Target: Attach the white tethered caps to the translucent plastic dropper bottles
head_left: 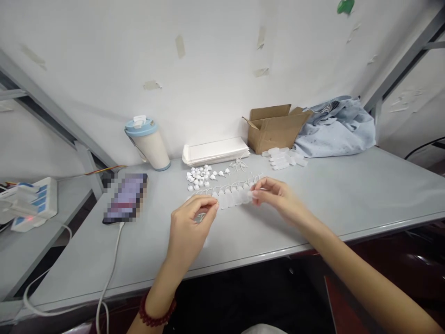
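A row of translucent white oval tags (pixel 231 198) with white strings (pixel 227 185) looped at their tops lies flat on the grey table. At the row's left end, the thumb and forefinger of my left hand (pixel 193 218) are pinched at the edge of a tag. My right hand (pixel 274 195) pinches a translucent tag at the right end, its fingertips partly covering it. Just behind the row are several small white caps (pixel 199 176), some with short stems. A small tangle of white string (pixel 239 163) lies to their right.
Behind stand a blue-lidded tumbler (pixel 151 146), a stack of white cards or sleeves (pixel 217 152), an open cardboard box (pixel 274 132) and a pale blue cloth (pixel 337 132). More translucent tags (pixel 281 158) lie before the box. A phone (pixel 125 199) with a cable and a power strip (pixel 38 204) are leftward.
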### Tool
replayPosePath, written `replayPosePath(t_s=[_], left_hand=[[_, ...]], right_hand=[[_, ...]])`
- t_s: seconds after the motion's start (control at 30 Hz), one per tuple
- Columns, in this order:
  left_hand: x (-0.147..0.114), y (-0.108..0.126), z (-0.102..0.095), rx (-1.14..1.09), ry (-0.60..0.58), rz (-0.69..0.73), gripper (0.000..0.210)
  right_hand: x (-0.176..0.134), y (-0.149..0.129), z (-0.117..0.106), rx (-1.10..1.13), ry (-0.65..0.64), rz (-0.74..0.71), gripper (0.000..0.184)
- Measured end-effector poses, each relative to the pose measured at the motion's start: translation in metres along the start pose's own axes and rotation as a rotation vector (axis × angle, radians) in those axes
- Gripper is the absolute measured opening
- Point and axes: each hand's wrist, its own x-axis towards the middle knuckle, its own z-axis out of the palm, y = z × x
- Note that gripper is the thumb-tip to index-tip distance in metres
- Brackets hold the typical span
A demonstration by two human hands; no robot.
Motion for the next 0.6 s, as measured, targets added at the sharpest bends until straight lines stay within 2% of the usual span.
replayPosePath(t_s=[0.1, 0.2, 0.37, 0.47, 0.6], left_hand=[[-0.004, -0.001, 0.006, -0.012, 0.006, -0.036, 0.006], [-0.009, -0.001, 0.012, -0.019, 0.035, -0.078, 0.012], [-0.014, 0.004, 0.019, -0.016, 0.032, 0.018, 0.009], [-0.014, 0.007, 0.022, -0.015, 0.010, 0.027, 0.010], [-0.013, 0.008, 0.023, -0.019, -0.021, 0.042, 0.013]], right_hand=[[-0.011, -0.002, 0.023, 0.361, -0.166, 0.062, 0.019], [-0.016, 0.000, 0.033, 0.508, -0.226, 0.113, 0.020], [-0.018, 0.003, 0.038, 0.586, -0.283, 0.076, 0.018], [-0.019, 0.003, 0.040, 0.608, -0.331, 0.053, 0.016], [-0.019, 0.003, 0.040, 0.567, -0.308, 0.034, 0.014]])
